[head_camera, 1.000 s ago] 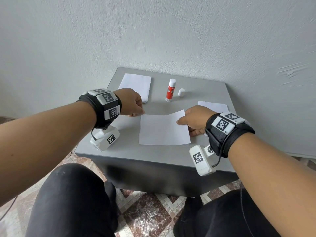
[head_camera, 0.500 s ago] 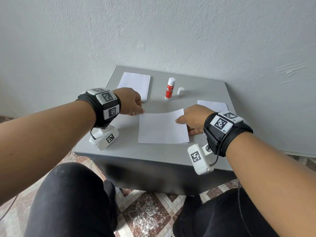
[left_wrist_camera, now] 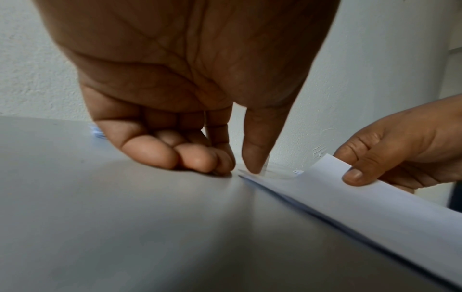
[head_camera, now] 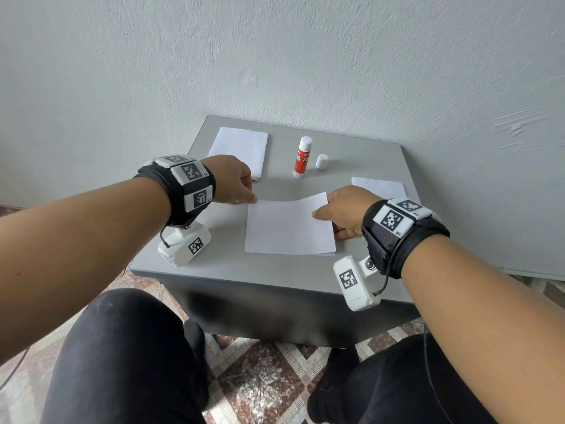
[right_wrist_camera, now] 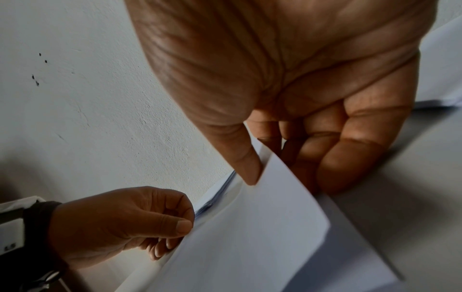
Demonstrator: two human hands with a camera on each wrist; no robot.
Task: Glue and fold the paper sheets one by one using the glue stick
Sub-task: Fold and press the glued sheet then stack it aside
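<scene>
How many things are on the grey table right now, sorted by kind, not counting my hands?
Paper being folded, held by left hand and right hand: 1
Paper stacks: 2, far left and right
Glue stick, standing, uncapped: 1
Glue cap: 1
Total: 5 on the table

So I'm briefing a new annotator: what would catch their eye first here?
Both hands meet at the white sheet in the middle of the grey table: the left hand pinches its far left corner, the right hand pinches its raised right edge. Behind stands the uncapped red glue stick, its cap beside it.
</scene>
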